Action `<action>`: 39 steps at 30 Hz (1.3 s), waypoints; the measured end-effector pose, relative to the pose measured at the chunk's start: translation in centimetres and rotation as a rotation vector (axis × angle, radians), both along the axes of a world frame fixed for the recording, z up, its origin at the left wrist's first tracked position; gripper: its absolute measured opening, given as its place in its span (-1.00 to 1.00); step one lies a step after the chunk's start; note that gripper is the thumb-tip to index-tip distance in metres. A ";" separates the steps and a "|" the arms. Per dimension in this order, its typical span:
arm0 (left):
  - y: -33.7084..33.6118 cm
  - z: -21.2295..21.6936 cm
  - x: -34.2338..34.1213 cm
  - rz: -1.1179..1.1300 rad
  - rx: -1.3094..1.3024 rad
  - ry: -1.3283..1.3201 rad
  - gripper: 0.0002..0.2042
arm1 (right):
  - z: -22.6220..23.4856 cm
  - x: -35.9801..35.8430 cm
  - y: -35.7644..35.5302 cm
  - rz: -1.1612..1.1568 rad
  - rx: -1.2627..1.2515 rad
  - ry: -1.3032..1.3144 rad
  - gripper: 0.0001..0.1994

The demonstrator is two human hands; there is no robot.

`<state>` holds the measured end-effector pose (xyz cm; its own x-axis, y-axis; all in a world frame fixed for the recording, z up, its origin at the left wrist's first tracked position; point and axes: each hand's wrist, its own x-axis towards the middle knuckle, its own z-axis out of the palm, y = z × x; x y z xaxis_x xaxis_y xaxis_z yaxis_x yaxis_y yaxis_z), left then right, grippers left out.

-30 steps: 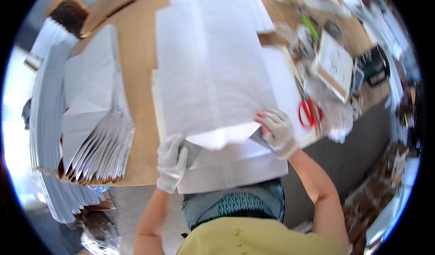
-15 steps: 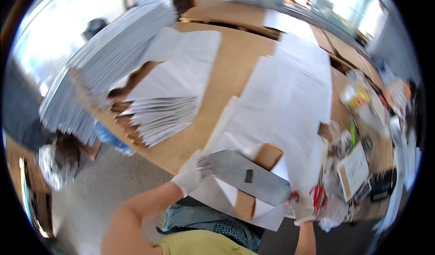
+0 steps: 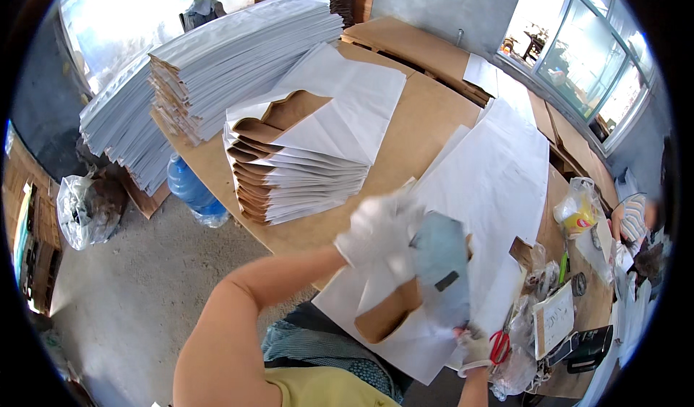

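A white paper sack point(image 3: 340, 291) with a brown inside lies at the table's near edge, its end folded open into a brown pocket point(image 3: 390, 311). Over it my right hand point(image 3: 473, 350), in a white glove, grips the lower end of a flat grey plate point(image 3: 441, 251) with pointed ends and a small dark rectangle on it. The plate stands tilted, slightly blurred. My left hand point(image 3: 383, 237), also gloved, is over the sack's flap beside the plate. Motion smears its fingers, so their hold is unclear. More white paper sacks point(image 3: 499, 168) lie stacked beneath and beyond.
To the left, several folded sacks point(image 3: 311, 183) lie fanned, beside a tall stack of white paper point(image 3: 217, 53). Red-handled scissors point(image 3: 499, 345), plastic bags point(image 3: 578, 204) and a white board point(image 3: 554, 322) crowd the right side. A blue water bottle point(image 3: 191, 186) stands below the table's left edge.
The grey plate has swung from lying across the sack to a steeper, upright slant. My left hand has left its end and moved up and right over the flap. The view has shifted.
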<state>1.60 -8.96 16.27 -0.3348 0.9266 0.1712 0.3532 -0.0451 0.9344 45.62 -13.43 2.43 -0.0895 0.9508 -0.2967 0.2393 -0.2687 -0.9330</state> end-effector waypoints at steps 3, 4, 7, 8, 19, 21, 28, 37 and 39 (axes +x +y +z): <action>1.3 8.9 -6.3 0.165 0.330 0.187 -0.67 | 2.6 0.4 3.6 -0.048 0.167 0.130 -0.74; 2.2 11.5 -9.0 0.264 0.208 0.216 -0.70 | 5.0 -1.0 4.3 -0.085 0.185 0.126 -0.76; 5.6 16.8 -19.0 0.435 0.258 0.449 -0.67 | 8.6 -3.1 6.8 -0.356 0.232 0.054 -0.74; 6.3 16.9 -22.5 0.477 0.276 0.284 -0.62 | 8.4 -3.3 8.1 -0.452 0.295 0.109 -0.76; 5.0 -0.4 -43.6 0.720 -0.309 0.479 -0.57 | 8.7 -3.4 3.5 0.161 0.372 -0.850 -0.37; 4.4 -2.3 -46.7 0.749 -0.567 1.025 -0.50 | 9.0 -4.1 2.1 0.355 0.354 -0.963 -0.26; -1.3 -0.6 -19.8 0.283 0.613 0.477 -0.71 | 3.1 -5.3 -1.7 0.751 0.561 -1.260 -0.03; 3.4 -15.7 -13.3 -0.867 0.311 0.791 -0.62 | 4.2 -1.2 2.3 0.511 0.578 -0.946 -0.57; 4.9 -13.7 -11.0 -0.821 0.215 0.692 -0.71 | 4.1 -2.1 2.4 -0.072 0.279 -0.731 -0.58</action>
<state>-9.43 -4.02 2.54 0.6024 0.7514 0.2692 0.5863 -0.6455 0.4895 43.48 -11.00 6.50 0.1015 0.9948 -0.0059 0.8097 -0.0861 -0.5805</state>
